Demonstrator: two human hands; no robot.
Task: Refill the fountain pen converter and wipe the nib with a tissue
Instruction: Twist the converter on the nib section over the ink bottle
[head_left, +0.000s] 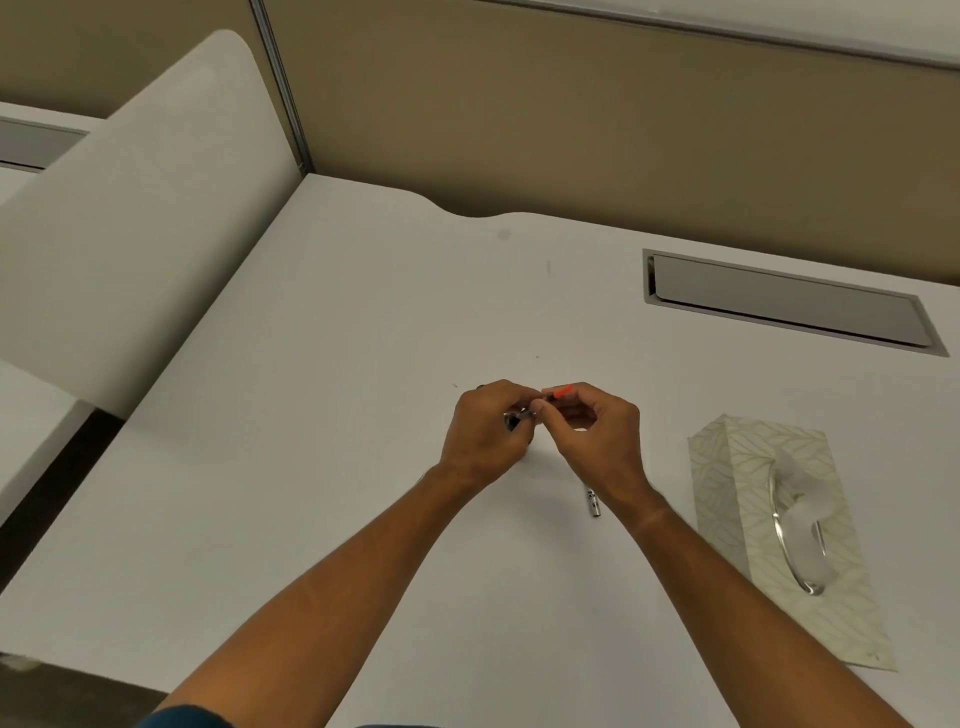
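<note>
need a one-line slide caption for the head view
Both hands, left and right, work a small pen part above the white desk; tissue box at right.

Views: one, head-worn.
Position: above the near edge of the white desk (322, 364), at the person's head.
Facing: forward and down, toward the beige partition (571, 119) behind the desk.
Nearness: close; both forearms run in from the bottom edge.
Lens: wide-angle, edges bowed.
Shared: nothing; single view.
</note>
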